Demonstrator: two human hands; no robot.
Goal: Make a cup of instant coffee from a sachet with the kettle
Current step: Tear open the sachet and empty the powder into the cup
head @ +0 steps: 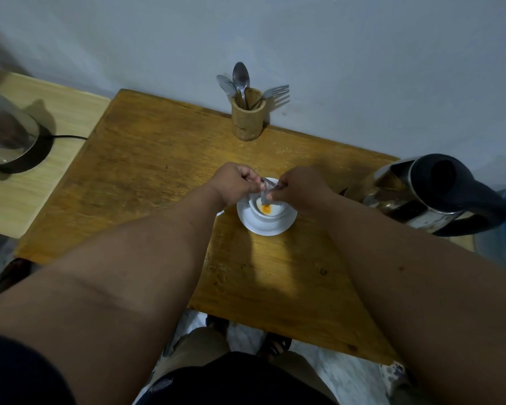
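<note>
Both hands meet at centre frame over a white cup (265,210) standing on a white saucer (268,226) on the wooden surface (146,159). The left hand (235,182) and right hand (300,187) each pinch one side of a small silvery sachet (265,190), fingers clenched on it, its lower end dipping just inside the cup's mouth. An orange-brown patch shows at the cup's bottom, judged to be powder. A steel kettle (430,194) with a dark handle stands at right frame, near the saucer. A second metal vessel (6,133) sits on a black base at left frame; its type cannot be confirmed. A wooden holder (248,118) with spoons and a fork stands at upper centre.

Assessment: emptying is in hand. Recommended: keep the opening low over the cup, tilt steeply, and squeeze from the closed end downward so nothing spills onto the saucer.
</note>
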